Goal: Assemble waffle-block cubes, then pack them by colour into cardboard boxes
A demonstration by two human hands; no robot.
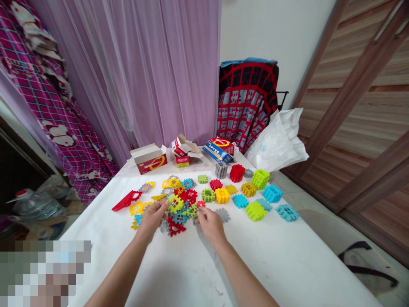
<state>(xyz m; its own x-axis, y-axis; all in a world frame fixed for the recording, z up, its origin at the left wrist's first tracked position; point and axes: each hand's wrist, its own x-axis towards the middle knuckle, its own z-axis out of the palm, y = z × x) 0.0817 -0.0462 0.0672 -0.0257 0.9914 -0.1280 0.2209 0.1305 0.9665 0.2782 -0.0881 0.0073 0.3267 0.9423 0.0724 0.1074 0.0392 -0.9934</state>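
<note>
Above the interlocking-tile pile on the white bench, the left hand is pinching a lime-green windowed tile in a narrow grip, probably light, stiff plastic best held by its toothed rim, while the right hand is hovering alongside, its hold impossible to tell.

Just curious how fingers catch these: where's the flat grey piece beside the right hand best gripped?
The grey piece lies flat on the table with its toothed right edge exposed; probably pinch that edge, coming from the right, opposite the right hand.
</note>
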